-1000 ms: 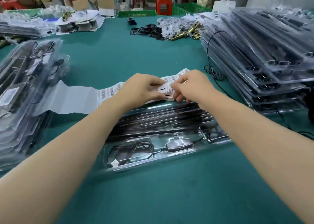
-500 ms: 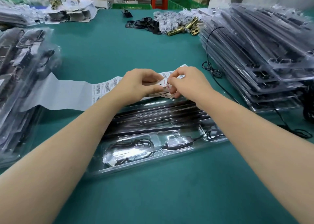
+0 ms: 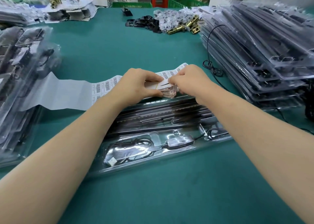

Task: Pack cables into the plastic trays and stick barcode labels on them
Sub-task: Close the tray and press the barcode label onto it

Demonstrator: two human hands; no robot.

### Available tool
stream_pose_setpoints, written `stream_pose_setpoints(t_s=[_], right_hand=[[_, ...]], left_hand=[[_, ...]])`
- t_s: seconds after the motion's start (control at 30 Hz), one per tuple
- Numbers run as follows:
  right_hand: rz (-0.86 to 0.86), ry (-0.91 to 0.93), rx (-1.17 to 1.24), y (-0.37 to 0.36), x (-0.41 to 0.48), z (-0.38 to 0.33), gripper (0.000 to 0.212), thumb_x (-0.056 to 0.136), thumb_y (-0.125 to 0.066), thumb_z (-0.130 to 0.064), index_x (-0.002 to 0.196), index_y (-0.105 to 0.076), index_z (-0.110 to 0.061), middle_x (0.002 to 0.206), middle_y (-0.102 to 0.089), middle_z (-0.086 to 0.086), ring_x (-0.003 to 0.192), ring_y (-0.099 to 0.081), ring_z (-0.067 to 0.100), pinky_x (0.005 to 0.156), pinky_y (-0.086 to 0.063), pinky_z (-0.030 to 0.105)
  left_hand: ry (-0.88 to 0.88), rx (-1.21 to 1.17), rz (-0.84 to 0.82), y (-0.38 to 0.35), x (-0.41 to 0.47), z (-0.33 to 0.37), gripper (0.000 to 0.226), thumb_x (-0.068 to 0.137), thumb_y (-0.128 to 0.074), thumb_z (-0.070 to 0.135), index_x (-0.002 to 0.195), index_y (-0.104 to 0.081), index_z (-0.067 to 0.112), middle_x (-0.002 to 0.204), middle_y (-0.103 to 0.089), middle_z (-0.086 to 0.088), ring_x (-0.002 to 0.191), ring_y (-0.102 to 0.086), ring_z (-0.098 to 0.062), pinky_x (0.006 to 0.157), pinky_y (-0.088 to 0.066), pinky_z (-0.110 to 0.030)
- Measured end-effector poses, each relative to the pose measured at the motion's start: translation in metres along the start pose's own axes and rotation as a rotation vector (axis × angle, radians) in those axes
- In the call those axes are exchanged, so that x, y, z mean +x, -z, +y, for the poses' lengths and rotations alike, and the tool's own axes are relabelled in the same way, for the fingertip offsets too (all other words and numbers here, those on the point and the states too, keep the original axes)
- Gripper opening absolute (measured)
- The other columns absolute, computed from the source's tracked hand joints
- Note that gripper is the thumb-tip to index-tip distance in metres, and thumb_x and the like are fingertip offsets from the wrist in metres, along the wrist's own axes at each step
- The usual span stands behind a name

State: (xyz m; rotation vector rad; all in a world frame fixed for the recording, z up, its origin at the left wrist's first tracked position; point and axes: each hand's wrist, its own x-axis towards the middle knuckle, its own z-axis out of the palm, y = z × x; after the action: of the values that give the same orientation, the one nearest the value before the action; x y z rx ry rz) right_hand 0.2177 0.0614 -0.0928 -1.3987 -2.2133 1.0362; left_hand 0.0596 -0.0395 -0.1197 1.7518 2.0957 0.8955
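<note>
**Two hands busy with a little pile of labels**

The person is reaching both arms out over the green table (image 3: 153,198). The left hand (image 3: 136,84) is gripping a label stack (image 3: 167,90), with the thumb under it and the fingers curled on top. The right hand (image 3: 190,80) is touching the same stack from the other side. Its fingers are bending down and seem to be pinching the top label, but that spot is blurry.

The stack is hanging just above a long barcode sheet (image 3: 105,87), which is lying flat on the table and running off to the left.

Right under the arms, a clear plastic tray (image 3: 169,162) is sitting on the table. A black cable (image 3: 132,145) is lying coiled inside its near part, and long dark strips are filling its far part.

A big tray pile (image 3: 263,53) is standing on the right, with a loose black wire (image 3: 212,69) curling beside it. More bagged trays (image 3: 20,87) are lying on the left. Some brass parts (image 3: 185,26) are resting at the far side.
</note>
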Motion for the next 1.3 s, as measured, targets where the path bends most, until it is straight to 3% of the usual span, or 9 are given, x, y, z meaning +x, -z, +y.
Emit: stream_pose_setpoints(t_s=[0.13,0.23,0.37,0.53,0.63,0.77,0.97,1.17,1.3], right_hand=[[0.09,0.026,-0.029,0.012,-0.01,0.004,0.024,0.088,-0.057,-0.014,0.091,-0.066,0.008,0.068,-0.055,0.022,0.028,-0.045,0.006,0.053,-0.036,0.028],[0.189,0.099,-0.119,0.019,-0.024,0.008,0.018,0.086,-0.051,-0.012,0.07,-0.053,-0.005,0.067,-0.057,0.026,0.044,-0.066,0.013,0.052,-0.042,0.028],[0.386,0.232,-0.215,0.036,-0.04,0.011,0.015,0.098,-0.045,-0.017,0.089,-0.048,-0.005,0.082,-0.064,0.014,0.068,-0.07,0.033,0.063,-0.056,0.046],[0.354,0.407,0.06,0.059,-0.074,0.011,0.017,0.106,-0.047,-0.02,0.093,-0.045,-0.01,0.069,-0.06,0.009,0.047,-0.069,0.016,0.043,-0.052,0.045],[0.28,0.358,0.315,0.066,-0.095,0.015,0.011,0.105,-0.053,-0.015,0.095,-0.048,-0.013,0.064,-0.067,0.009,0.051,-0.072,0.023,0.048,-0.058,0.047],[0.226,0.339,0.395,0.061,-0.122,0.023,0.008,0.102,-0.059,-0.013,0.096,-0.054,-0.014,0.067,-0.071,0.006,0.055,-0.073,0.023,0.051,-0.061,0.038],[0.168,0.196,0.725,0.037,-0.166,0.021,0.007,0.101,-0.063,-0.016,0.103,-0.06,-0.01,0.077,-0.076,0.011,0.061,-0.074,0.024,0.054,-0.058,0.028],[-0.073,-0.013,0.889,-0.008,-0.213,0.012,0.018,0.103,-0.061,-0.024,0.1,-0.073,-0.01,0.081,-0.078,0.006,0.063,-0.073,0.02,0.054,-0.059,0.028],[-0.132,-0.174,0.812,-0.02,-0.234,0.019,0.022,0.101,-0.062,-0.022,0.086,-0.068,-0.008,0.063,-0.066,0.005,0.044,-0.055,0.018,0.039,-0.044,0.026]], left_hand=[[0.017,0.03,-0.011,0.001,0.0,0.001,0.051,0.076,-0.09,0.036,0.124,-0.074,0.025,0.121,-0.074,0.008,0.112,-0.067,-0.008,0.105,-0.049,-0.029],[0.019,0.019,-0.017,0.002,-0.001,0.002,0.05,0.076,-0.089,0.035,0.123,-0.075,0.023,0.121,-0.074,0.007,0.114,-0.066,-0.007,0.108,-0.047,-0.029],[0.033,0.003,-0.029,0.003,-0.002,0.002,0.051,0.077,-0.089,0.035,0.124,-0.074,0.021,0.123,-0.073,0.007,0.117,-0.065,-0.005,0.111,-0.045,-0.027],[0.051,0.11,-0.065,0.011,-0.002,0.011,0.054,0.082,-0.084,0.041,0.131,-0.069,0.024,0.132,-0.068,0.007,0.127,-0.059,-0.011,0.112,-0.041,-0.027],[-0.002,0.206,-0.025,0.028,-0.009,0.029,0.038,0.098,-0.066,0.042,0.133,-0.066,0.029,0.138,-0.065,0.009,0.132,-0.055,-0.012,0.112,-0.039,-0.031],[0.049,-0.295,-0.099,0.049,-0.044,0.065,0.04,0.104,-0.047,0.054,0.111,-0.078,0.03,0.107,-0.077,0.014,0.098,-0.072,-0.005,0.091,-0.055,-0.031],[0.014,-0.484,-0.136,0.047,-0.11,0.083,0.014,0.082,-0.086,0.025,0.095,-0.081,0.028,0.075,-0.076,0.0,0.059,-0.064,-0.003,0.057,-0.049,-0.015],[0.07,-0.597,-0.019,0.04,-0.161,0.074,0.014,0.086,-0.082,0.018,0.096,-0.08,0.027,0.091,-0.08,-0.003,0.081,-0.075,-0.016,0.074,-0.06,-0.024],[-0.089,-0.1,-0.003,0.051,-0.194,0.045,0.036,0.077,-0.078,0.057,0.107,-0.077,0.038,0.11,-0.072,0.019,0.106,-0.068,-0.008,0.093,-0.053,-0.027]])
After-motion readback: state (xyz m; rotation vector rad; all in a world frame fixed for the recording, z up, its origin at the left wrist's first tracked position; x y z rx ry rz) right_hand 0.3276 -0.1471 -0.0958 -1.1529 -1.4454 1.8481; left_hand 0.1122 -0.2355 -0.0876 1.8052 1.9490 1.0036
